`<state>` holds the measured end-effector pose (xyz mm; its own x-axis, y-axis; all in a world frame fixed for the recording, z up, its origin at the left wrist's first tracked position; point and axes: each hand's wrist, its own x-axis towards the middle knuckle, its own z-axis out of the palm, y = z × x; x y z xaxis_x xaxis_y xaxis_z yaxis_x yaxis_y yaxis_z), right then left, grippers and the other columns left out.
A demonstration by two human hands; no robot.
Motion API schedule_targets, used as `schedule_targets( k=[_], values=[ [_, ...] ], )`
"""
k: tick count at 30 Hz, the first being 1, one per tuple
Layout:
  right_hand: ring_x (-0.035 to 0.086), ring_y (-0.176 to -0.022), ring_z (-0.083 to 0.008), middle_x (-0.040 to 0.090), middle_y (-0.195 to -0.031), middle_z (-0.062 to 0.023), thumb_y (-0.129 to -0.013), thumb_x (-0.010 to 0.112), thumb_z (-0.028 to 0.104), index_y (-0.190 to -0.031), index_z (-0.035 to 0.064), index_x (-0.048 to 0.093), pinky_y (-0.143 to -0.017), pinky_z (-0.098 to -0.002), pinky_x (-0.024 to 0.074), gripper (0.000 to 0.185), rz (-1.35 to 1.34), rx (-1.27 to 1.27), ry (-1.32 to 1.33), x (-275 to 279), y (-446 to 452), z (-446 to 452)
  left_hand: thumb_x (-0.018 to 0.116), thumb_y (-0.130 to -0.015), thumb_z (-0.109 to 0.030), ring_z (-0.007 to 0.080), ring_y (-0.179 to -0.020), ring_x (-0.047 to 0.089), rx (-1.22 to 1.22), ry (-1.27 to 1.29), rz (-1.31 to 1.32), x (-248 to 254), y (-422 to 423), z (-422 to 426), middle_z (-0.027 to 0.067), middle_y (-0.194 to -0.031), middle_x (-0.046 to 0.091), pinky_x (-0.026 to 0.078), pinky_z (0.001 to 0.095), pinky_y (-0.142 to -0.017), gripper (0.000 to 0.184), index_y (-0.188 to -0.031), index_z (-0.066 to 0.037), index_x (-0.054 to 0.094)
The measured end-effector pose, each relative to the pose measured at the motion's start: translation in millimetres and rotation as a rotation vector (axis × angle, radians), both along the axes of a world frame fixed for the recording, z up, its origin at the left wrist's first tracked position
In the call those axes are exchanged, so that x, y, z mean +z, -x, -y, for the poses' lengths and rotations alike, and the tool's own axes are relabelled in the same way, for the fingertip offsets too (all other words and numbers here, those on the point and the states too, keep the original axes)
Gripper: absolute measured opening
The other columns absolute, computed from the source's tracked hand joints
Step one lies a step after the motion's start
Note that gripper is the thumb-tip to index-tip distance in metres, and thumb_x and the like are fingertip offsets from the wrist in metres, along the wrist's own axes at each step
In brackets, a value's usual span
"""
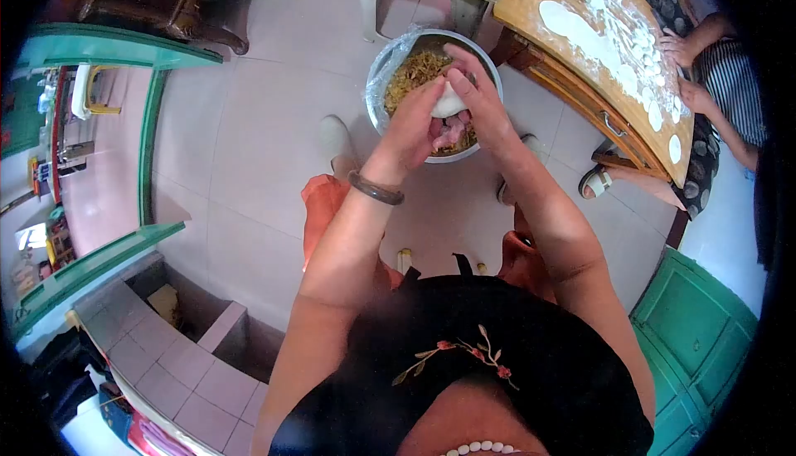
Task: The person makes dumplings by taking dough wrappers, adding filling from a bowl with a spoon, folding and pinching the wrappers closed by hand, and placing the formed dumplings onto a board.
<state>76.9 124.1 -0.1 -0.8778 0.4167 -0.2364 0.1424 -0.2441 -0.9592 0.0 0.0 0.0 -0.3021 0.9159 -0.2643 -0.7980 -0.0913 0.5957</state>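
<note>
A white piece of dough (449,103) is held between my two hands, above a metal bowl (491,60) of brownish chopped filling (406,83). My left hand (414,122) is curled around its left and lower side, wearing a dark bangle at the wrist. My right hand (481,99) presses the dough from the right, with some fingers reaching up over it. Clear plastic wrap (379,75) hangs on the bowl's left rim. Part of the dough is hidden by my fingers.
At the upper right, a wooden table (531,10) bears flour, flat dough rounds (674,148) and small dough pieces. Another person's hands (684,50) rest at its far edge. A stool (369,8) stands behind the bowl. Green doors (696,323) flank the room.
</note>
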Motion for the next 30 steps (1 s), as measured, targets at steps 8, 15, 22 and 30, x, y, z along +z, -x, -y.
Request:
schedule_targets(
  k=[8,15,22,30],
  values=[
    [0.054,-0.062,-0.0036,0.055,-0.102,-0.0026,-0.097,0.038,0.034,-0.132,0.0029,0.045,-0.045,-0.0154,0.0408,0.048,-0.134,0.159,0.174,13.0,-0.5,8.2,0.034,-0.1,-0.035,0.0138,-0.062,0.058,0.004,0.052,0.095,10.1,-4.4,0.8,0.0066,-0.082,0.06,0.039,0.0219,-0.043,0.032,-0.109,-0.009,0.051],
    [0.051,-0.048,-0.0046,0.06,-0.095,-0.0071,-0.097,0.034,0.03,-0.129,0.0008,0.047,-0.042,-0.0169,0.0432,0.045,-0.036,0.26,0.272,15.6,-5.1,4.9,0.034,-0.099,-0.035,0.0149,-0.059,0.057,-0.019,0.086,-0.003,3.2,-5.8,0.6,0.0069,-0.076,0.059,0.041,0.0215,-0.043,0.034,-0.11,-0.008,0.051],
    [0.058,-0.055,-0.0093,0.06,-0.102,-0.0106,-0.093,0.033,0.022,-0.13,0.0005,0.046,-0.043,-0.0182,0.0476,0.045,-0.119,0.144,0.099,13.6,-6.8,13.6,0.037,-0.097,-0.028,0.0136,-0.063,0.057,0.136,0.222,-0.114,15.1,-23.9,-3.0,0.0062,-0.089,0.057,0.042,0.0221,-0.044,0.029,-0.109,-0.007,0.053],
    [0.062,-0.077,-0.0137,0.057,-0.106,-0.011,-0.093,0.033,0.02,-0.129,0.0014,0.048,-0.051,-0.0188,0.0521,0.043,-0.147,0.214,0.034,39.9,-12.9,12.2,0.039,-0.095,-0.024,0.0126,-0.071,0.058,0.053,0.142,-0.398,16.9,-19.1,3.9,0.0057,-0.094,0.057,0.045,0.0228,-0.045,0.029,-0.102,-0.002,0.056]
  ],
)
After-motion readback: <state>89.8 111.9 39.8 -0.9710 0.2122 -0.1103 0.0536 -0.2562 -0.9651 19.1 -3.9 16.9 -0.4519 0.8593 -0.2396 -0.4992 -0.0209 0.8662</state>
